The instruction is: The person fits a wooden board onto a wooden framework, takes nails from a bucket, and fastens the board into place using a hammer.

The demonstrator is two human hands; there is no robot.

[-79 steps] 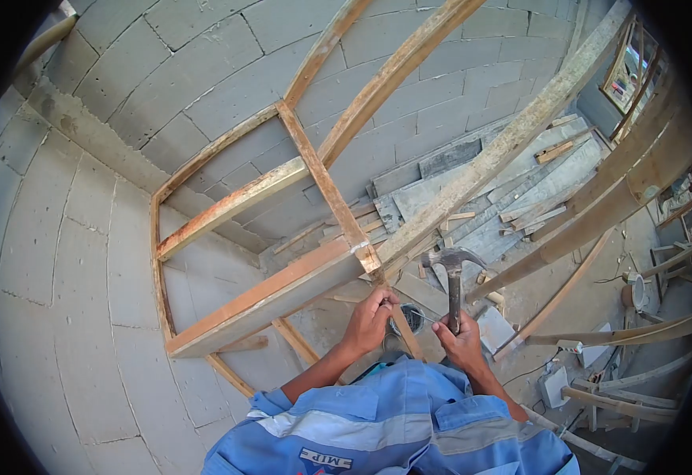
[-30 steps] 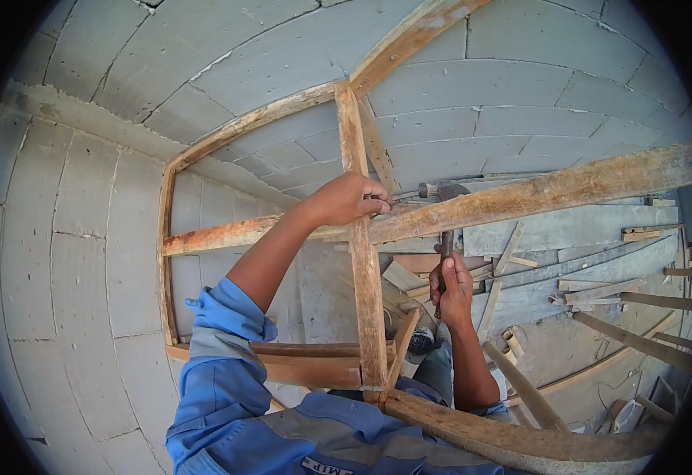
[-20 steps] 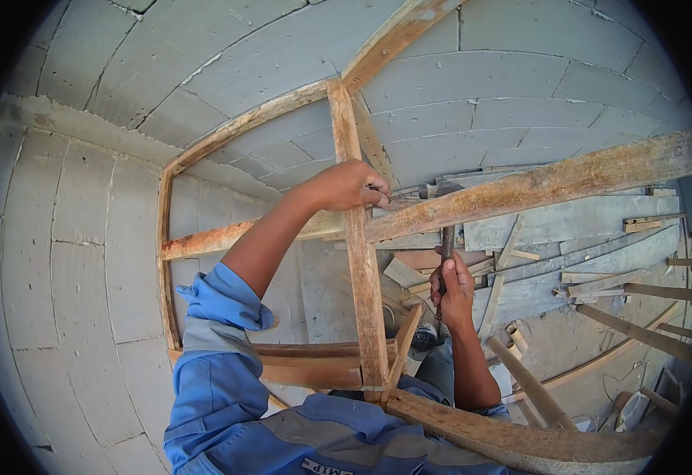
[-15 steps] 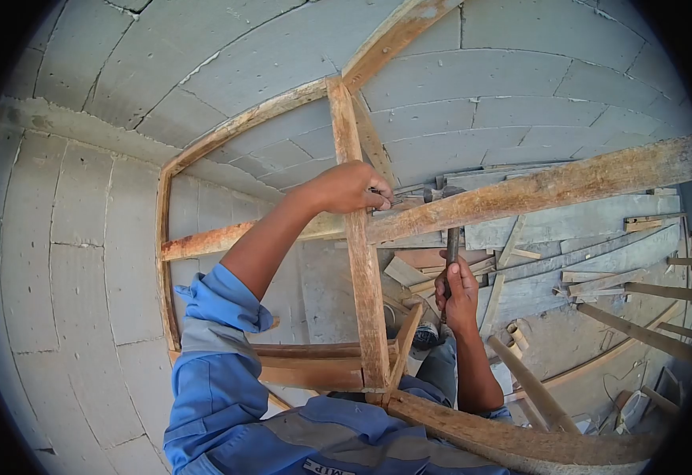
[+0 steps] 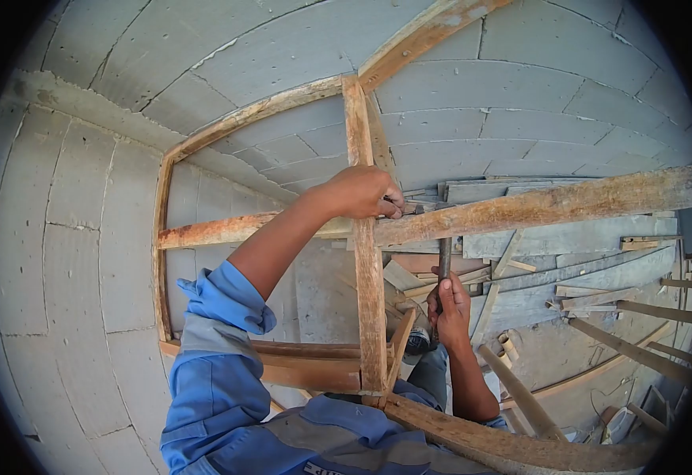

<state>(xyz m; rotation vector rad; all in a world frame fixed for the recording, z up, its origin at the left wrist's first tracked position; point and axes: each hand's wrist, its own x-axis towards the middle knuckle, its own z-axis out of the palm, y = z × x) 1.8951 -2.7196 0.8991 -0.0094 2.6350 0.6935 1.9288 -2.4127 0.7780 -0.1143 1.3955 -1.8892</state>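
My left hand (image 5: 368,192) lies over the crossing of an upright wooden post (image 5: 370,305) and a long horizontal wooden beam (image 5: 544,207). Its fingers are pinched together on the far side of the joint; whatever is between them is too small to make out. Below the beam, my right hand (image 5: 450,307) is wrapped round the handle of a hammer (image 5: 444,258). The handle points upward and passes behind the beam. Most of the hammer's head is hidden there, with a dark part showing close to my left fingertips.
Wooden frame members (image 5: 164,261) run along the left and a thick beam (image 5: 504,443) crosses near my body. Grey block walls (image 5: 77,237) stand left and ahead. Planks and boards (image 5: 520,237) lie on the floor at right, with several poles (image 5: 631,348) standing among them.
The hammer has moved left, its head coming nearer my left fingers and dropping mostly behind the beam. My left hand stays pinched at the joint. The view has shifted slightly.
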